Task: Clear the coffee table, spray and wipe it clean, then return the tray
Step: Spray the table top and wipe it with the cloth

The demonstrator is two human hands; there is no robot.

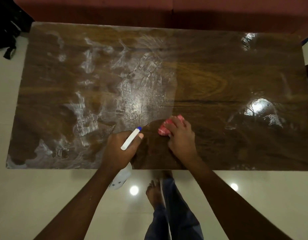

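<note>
The left hand (118,150), grip curled, holds the spray bottle (130,139). The right hand (181,135) clutches a pink cloth (162,129) on the table (219,75)

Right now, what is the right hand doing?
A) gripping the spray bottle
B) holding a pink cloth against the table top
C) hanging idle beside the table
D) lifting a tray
B: the right hand holds the bunched pink cloth down on the table, while the left hand grips the spray bottle.
</note>
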